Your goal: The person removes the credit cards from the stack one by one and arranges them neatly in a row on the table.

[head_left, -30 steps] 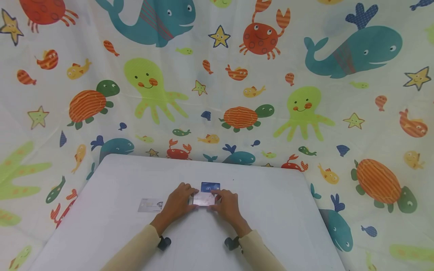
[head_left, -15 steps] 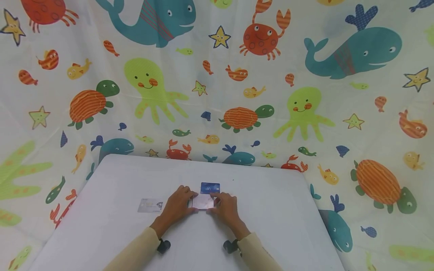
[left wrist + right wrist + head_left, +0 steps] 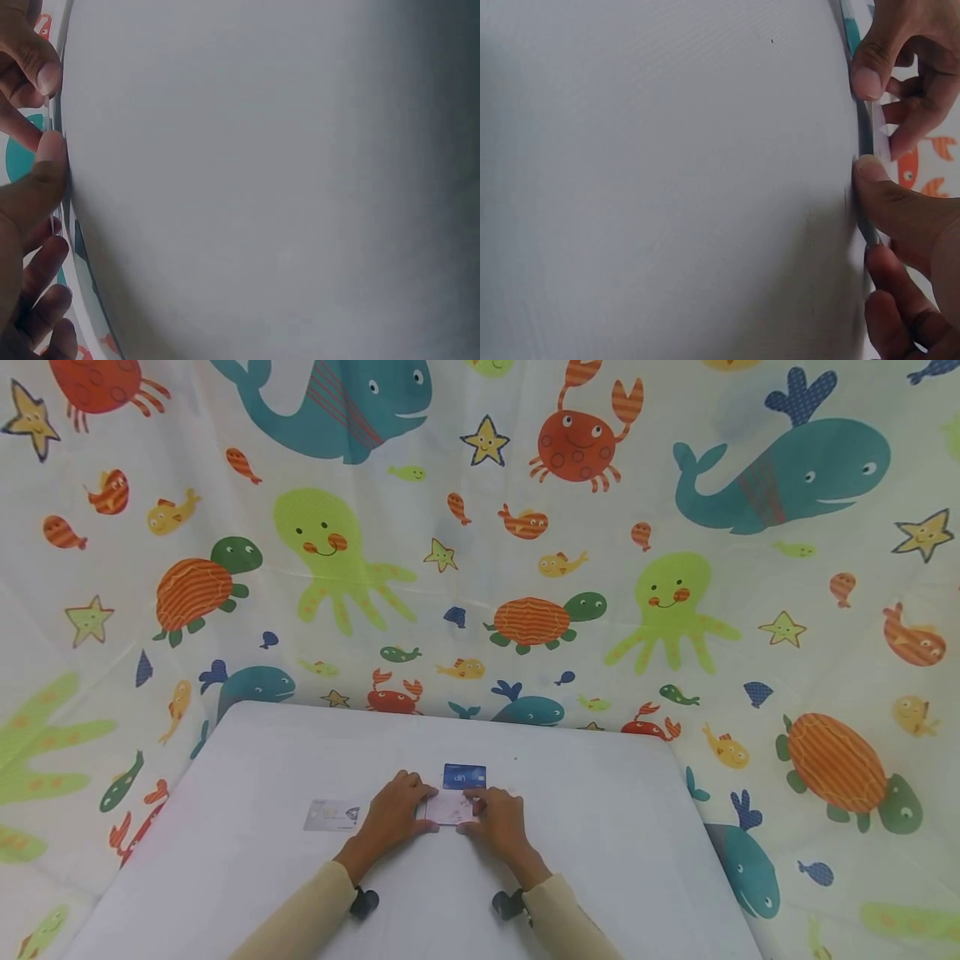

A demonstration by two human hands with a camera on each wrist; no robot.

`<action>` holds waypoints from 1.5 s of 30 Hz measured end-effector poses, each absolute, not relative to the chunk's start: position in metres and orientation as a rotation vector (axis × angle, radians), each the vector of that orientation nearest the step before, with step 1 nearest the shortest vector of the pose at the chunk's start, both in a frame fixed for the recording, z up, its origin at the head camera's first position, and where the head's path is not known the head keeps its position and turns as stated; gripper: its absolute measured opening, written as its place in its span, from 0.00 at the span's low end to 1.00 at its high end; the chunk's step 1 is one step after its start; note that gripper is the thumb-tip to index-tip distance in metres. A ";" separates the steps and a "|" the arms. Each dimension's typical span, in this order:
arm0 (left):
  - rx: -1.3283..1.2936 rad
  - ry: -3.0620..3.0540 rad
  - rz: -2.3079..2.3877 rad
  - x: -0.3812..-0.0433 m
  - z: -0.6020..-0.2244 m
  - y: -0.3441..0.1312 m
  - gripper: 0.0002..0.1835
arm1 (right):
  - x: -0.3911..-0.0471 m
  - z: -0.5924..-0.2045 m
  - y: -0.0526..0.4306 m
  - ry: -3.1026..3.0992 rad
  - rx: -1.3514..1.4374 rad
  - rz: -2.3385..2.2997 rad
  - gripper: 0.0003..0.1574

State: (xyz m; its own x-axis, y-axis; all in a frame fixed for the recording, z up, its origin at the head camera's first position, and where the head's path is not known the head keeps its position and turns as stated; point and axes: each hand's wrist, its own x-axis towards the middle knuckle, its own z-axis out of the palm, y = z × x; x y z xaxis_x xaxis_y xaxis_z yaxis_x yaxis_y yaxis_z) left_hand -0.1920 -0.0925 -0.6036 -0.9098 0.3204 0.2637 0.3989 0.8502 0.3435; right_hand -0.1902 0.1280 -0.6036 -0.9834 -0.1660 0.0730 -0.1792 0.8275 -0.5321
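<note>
A pale pinkish card [image 3: 448, 807] is held by its two short sides over the white table, between both hands. The left hand [image 3: 393, 810] pinches the card's left side between thumb and fingers. At the opposite side, the right hand [image 3: 501, 817] grips it the same way, with fingers at the upper corner and thumb at the lower one. Just beyond lies a blue card [image 3: 465, 776] with white lettering. In the right wrist view the pale card's edge [image 3: 882, 135] shows thin between the two thumbs. The left wrist view catches the left thumb [image 3: 49, 161] at the card's edge.
A silver-grey card [image 3: 332, 815] lies flat on the table left of the hands. The white table [image 3: 615, 843] ends at a far edge, with a curtain [image 3: 450, 468] printed with sea animals behind it and at both sides.
Both hands have drawn the pale card slightly toward the person, showing more of the blue card. Over the last half second they have stayed nearly still.
</note>
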 end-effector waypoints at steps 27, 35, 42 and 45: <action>-0.578 -2.825 -0.612 -0.199 -0.600 -0.094 0.33 | -0.200 -0.597 0.136 -2.935 0.266 1.034 0.29; -0.596 -2.808 -0.671 -0.211 -0.595 -0.092 0.30 | -0.214 -0.595 0.143 -2.907 0.257 0.982 0.30; -0.566 -2.821 -0.751 -0.223 -0.590 -0.089 0.29 | -0.228 -0.597 0.149 -2.897 0.206 0.976 0.32; -0.532 -2.838 -0.785 -0.229 -0.590 -0.086 0.29 | -0.234 -0.600 0.151 -2.907 0.181 0.984 0.32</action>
